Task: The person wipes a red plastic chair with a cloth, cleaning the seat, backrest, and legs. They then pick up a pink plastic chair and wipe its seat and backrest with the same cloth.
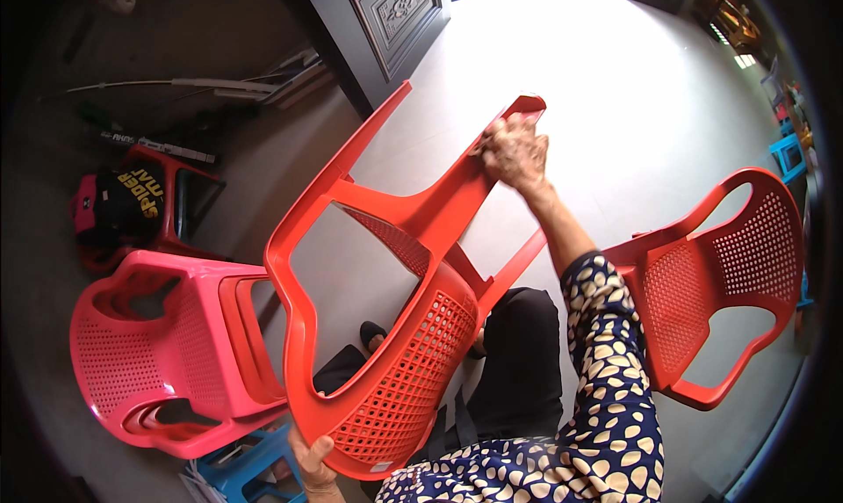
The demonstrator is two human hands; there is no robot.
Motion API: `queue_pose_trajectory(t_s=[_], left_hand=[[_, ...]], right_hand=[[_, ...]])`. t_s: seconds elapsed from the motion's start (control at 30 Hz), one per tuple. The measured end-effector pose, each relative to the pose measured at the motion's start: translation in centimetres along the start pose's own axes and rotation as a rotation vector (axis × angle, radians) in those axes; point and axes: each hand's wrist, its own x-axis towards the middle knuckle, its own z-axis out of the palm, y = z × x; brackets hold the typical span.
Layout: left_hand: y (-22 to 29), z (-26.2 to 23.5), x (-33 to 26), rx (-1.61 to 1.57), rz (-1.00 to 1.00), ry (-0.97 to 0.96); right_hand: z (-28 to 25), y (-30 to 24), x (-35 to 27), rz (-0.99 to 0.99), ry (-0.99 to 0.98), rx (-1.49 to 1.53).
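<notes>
Grey smooth floor [615, 108]; both hands' fingers grip tipped red perforated plastic chair [399, 362]: right hand [514, 151] leg, left hand [309, 468] backrest.

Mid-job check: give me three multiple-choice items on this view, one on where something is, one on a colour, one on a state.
1. Where is the right hand?
A. on a leg of the tipped red chair
B. on the pink chair stack
C. on the floor

2. What colour is the stool by the left hand?
A. green
B. blue
C. white

3. How does the held red chair sit?
A. upright on four legs
B. tipped, legs pointing away
C. stacked on the pink ones

Answers: 1 A, the fingers close round the far leg. 2 B, its frame is blue. 3 B, backrest low at the lap, legs raised.
</notes>
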Motion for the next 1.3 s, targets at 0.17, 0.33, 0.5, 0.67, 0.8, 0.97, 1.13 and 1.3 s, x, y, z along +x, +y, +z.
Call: queue_pose_trajectory(t_s=[0.17, 0.33, 0.5, 0.67, 0.8, 0.97, 1.13, 1.3], left_hand=[[0.5, 1.0, 0.3, 0.306, 0.006, 0.181], [0.4, 0.7, 0.2, 0.487, 0.05, 0.195], [-0.1, 0.0, 0.4, 0.436, 0.039, 0.165], [-0.9, -0.9, 0.7, 0.42, 0.014, 0.156], [-1.0, -0.3, 0.8, 0.41, 0.0, 0.186], [0.2, 1.8, 1.4, 0.152, -0.097, 0.139], [-0.9, 0.7, 3.2, -0.222, -0.053, -0.122], [-0.3, 0.8, 4.5, -0.139, -0.106, -0.24]], right_hand=[[-0.4, -6.6, -6.4, -0.485, -0.013, 0.14], [-0.1, -6.9, -6.1, -0.638, -0.041, 0.384], [1.2, -3.9, -1.2, -0.474, -0.01, 0.354], [1.5, -1.4, 4.1, -0.132, -0.017, 0.175], [2.6, 0.9, 7.8, 0.213, 0.087, 0.017], [3.5, 1.6, 6.8, 0.239, 0.168, -0.072], [3.3, 0.4, 2.4, 0.057, 0.218, -0.076], [1.3, -3.9, -4.9, -0.183, 0.233, 0.05]])
